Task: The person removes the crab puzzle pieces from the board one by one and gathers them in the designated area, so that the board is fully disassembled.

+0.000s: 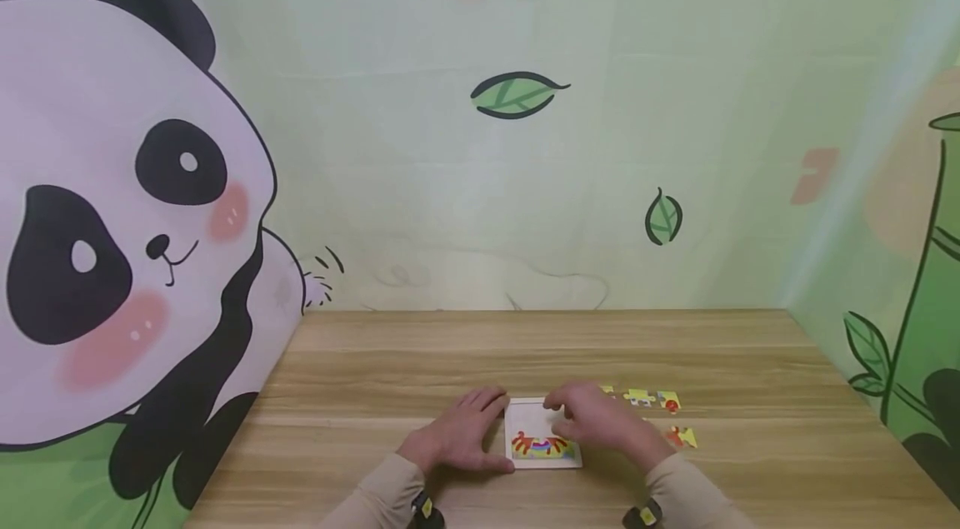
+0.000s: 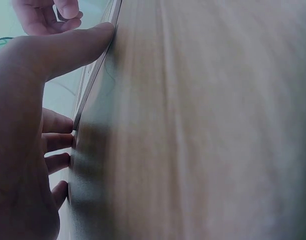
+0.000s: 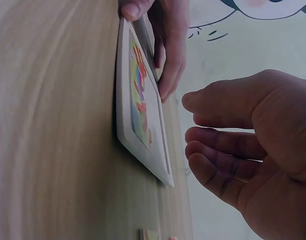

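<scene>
Head view: the puzzle tray [image 1: 527, 414] is filled only below, loose pieces [image 1: 639, 396] remaining outside, left hand [image 1: 467, 433] spread along it, right hand [image 1: 597, 416] loosely curled, seemingly empty.

A cartoon panda [image 1: 112, 96] and leaves [image 1: 517, 96] adorn the pale-green wall [image 1: 405, 187].

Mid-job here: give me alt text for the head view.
A person's left grip touches the left edge of a white puzzle tray, filled along its near side; the right grip is over its right side. Loose pieces lie to the right on the wooden table.
</scene>
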`<state>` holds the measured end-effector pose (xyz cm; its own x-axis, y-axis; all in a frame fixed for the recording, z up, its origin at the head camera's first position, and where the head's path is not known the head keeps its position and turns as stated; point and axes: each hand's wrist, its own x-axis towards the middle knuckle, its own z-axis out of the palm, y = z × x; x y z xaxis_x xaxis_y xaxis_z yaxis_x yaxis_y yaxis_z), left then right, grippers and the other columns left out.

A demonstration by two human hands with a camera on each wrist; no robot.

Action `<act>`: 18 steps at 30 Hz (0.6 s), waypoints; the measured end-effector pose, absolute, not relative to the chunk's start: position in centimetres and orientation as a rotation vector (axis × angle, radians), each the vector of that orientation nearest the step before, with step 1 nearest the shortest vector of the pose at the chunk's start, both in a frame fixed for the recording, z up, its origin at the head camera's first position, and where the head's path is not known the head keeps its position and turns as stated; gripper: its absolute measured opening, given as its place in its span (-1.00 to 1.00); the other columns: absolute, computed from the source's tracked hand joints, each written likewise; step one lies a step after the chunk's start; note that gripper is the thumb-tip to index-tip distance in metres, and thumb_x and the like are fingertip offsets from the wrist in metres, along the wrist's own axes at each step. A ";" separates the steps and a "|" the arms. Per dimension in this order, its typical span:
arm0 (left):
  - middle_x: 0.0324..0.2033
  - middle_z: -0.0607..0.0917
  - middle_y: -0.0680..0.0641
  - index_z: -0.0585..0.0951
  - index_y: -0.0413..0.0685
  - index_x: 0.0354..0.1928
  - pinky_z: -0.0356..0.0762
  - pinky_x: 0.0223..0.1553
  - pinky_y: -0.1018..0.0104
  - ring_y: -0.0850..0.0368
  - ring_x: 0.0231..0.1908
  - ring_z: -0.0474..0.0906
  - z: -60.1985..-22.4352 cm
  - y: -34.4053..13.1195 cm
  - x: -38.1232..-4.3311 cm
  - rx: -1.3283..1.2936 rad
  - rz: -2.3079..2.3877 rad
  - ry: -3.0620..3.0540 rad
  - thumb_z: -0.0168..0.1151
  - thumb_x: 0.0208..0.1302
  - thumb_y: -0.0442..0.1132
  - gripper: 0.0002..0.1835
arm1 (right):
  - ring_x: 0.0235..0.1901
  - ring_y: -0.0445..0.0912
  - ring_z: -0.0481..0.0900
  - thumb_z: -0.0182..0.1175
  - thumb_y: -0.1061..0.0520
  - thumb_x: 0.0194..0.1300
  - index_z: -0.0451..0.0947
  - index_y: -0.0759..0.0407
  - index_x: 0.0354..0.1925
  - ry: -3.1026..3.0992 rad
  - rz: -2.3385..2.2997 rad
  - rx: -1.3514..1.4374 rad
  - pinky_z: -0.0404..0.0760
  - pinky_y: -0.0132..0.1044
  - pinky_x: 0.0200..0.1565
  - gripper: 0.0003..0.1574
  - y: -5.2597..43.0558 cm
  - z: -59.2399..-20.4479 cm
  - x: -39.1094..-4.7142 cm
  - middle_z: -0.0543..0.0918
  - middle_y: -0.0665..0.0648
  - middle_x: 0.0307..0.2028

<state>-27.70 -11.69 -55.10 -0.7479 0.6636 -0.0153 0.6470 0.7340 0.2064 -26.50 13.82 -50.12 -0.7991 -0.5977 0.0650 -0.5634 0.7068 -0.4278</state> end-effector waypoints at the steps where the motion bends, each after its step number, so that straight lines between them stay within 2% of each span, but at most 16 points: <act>1: 0.43 0.24 -0.08 0.21 -0.06 0.46 0.18 0.42 -0.03 -0.03 0.41 0.17 -55.1 -11.7 -27.7 1.080 0.289 2.844 0.12 0.03 0.54 0.11 | -0.26 -0.11 0.61 0.33 0.17 0.13 0.64 0.26 -0.05 2.826 -0.672 -0.976 0.63 -0.27 -0.25 -0.62 13.7 -50.2 -26.5 0.70 0.10 -0.18; 6: 0.42 0.24 -0.08 0.20 -0.07 0.46 0.18 0.42 -0.03 -0.03 0.41 0.18 -55.2 -11.7 -27.7 1.095 0.289 2.849 0.13 0.03 0.53 0.11 | -0.34 -0.15 0.58 0.37 0.17 0.06 0.65 0.26 -0.08 2.848 -0.651 -1.056 0.59 -0.34 -0.30 -0.60 13.0 -50.7 -26.3 0.71 0.11 -0.20; 14: 0.43 0.23 -0.10 0.20 -0.09 0.46 0.17 0.42 -0.04 -0.04 0.41 0.17 -55.2 -11.7 -27.6 1.100 0.289 2.846 0.13 0.04 0.52 0.11 | -0.34 -0.19 0.56 0.37 0.10 0.10 0.65 0.17 -0.04 2.864 -0.573 -1.056 0.55 -0.39 -0.33 -0.58 11.9 -51.0 -26.0 0.68 0.04 -0.13; 18: 0.44 0.23 -0.10 0.19 -0.10 0.46 0.16 0.42 -0.05 -0.04 0.42 0.16 -55.1 -11.8 -27.6 1.098 0.293 2.839 0.12 0.04 0.52 0.11 | -0.29 -0.17 0.58 0.36 0.12 0.10 0.65 0.19 -0.06 2.870 -0.551 -1.124 0.61 -0.35 -0.27 -0.60 11.5 -51.3 -25.9 0.67 0.07 -0.12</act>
<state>-27.65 -11.75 -55.08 -0.7393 0.6733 -0.0087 0.6574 0.7245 0.2073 -25.95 11.51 -51.29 -0.7421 -0.6601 0.1166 -0.6564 0.6802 -0.3265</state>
